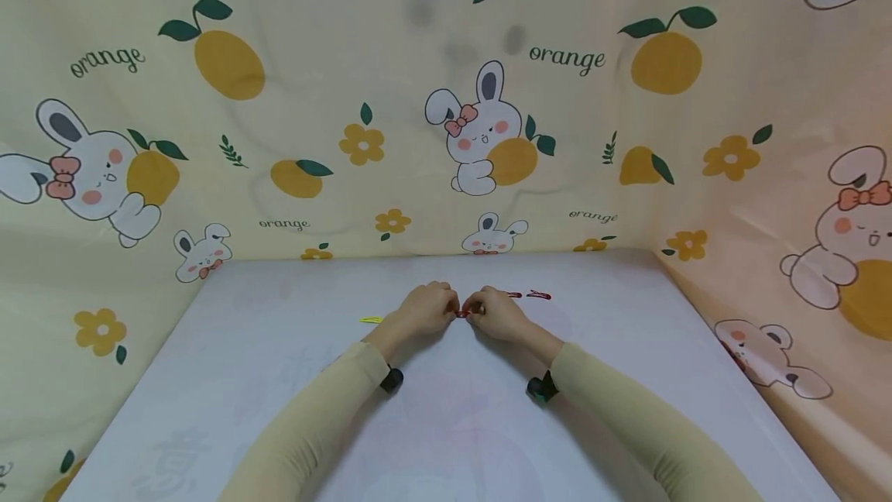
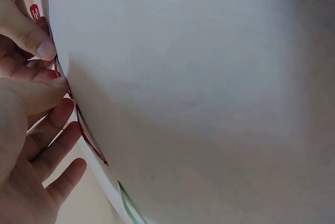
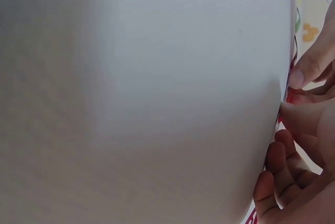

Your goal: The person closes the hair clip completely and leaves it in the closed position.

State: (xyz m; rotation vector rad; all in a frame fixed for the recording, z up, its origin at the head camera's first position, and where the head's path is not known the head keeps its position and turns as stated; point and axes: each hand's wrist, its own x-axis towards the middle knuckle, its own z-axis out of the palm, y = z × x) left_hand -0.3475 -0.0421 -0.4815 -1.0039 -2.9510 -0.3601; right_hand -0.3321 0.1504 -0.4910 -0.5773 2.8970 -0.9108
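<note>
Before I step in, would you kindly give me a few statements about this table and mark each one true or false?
1. The left hand and the right hand both pinch a small red clip. True.
2. The two hands are at opposite ends of the table. False: their fingertips are close together.
3. A yellow clip lies on the table, to the left of the left hand. True.
4. The right hand is holding that yellow clip. False: it is at the small red clip.
5. Two other red clips lie to the right of the small red clip. True.
6. The table is black. False: its top is whitish.
</note>
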